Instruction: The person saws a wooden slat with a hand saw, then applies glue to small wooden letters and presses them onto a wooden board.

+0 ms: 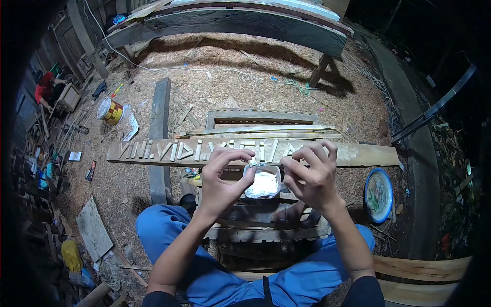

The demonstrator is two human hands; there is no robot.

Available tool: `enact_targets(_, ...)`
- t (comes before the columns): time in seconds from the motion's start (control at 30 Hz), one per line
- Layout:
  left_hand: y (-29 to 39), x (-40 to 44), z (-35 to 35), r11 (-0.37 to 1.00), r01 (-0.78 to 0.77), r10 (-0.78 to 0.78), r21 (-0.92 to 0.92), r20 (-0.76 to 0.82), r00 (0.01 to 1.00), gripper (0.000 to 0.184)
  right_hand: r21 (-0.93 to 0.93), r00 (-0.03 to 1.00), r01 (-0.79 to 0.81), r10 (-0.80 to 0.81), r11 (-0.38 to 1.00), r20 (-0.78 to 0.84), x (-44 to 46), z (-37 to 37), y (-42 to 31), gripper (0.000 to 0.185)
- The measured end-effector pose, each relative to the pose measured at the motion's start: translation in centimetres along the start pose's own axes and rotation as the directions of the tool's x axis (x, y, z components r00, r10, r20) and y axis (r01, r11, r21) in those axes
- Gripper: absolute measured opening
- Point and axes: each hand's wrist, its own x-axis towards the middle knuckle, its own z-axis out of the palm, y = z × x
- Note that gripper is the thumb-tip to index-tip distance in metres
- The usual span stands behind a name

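Note:
My left hand [223,176] pinches a small pale wood piece [252,162] between thumb and forefinger. It is held just above a square clear tub [264,184] of white paste. On the other side of the tub, my right hand [314,176] is curled, thumb and forefinger close together; whatever is between them is too small to make out. Behind both hands lies a long wooden board [358,153] with raised pale wooden letters [182,150] along it, reading roughly "VINI.VIDI.VICI". My hands hide part of the lettering toward the right.
A blue-rimmed basin [379,195] stands at the right. To the left are a yellow-brown bucket [110,111] and a dark beam [160,117] under the board. A large timber bench [230,28] crosses the back. Another person [47,88] in a red shirt is far left.

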Motion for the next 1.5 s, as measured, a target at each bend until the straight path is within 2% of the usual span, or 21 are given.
enact_targets(0.1,0.07,0.03,-0.05,0.997,-0.045,0.045,0.06,0.003,0.999,0.024,-0.014,0.999,0.018,-0.018,1.0,-0.028,0.04,0.06,0.22,0.03)
enact_targets(0.4,0.05,-0.19,0.27,0.997,-0.023,0.023,0.069,0.011,1.0,0.024,0.057,1.0,0.029,-0.029,0.998,0.008,-0.02,0.28,-0.21,0.034)
enact_targets(0.8,-0.09,-0.16,0.64,0.999,-0.036,0.038,0.03,-0.057,0.998,0.025,0.082,0.999,0.039,-0.041,0.996,0.02,0.03,0.4,-0.29,0.033)
enact_targets(1.5,-0.19,-0.32,0.57,0.997,-0.045,0.048,0.07,-0.04,0.998,0.026,0.083,0.999,0.054,-0.054,0.995,-0.003,0.11,0.4,-0.47,0.032)
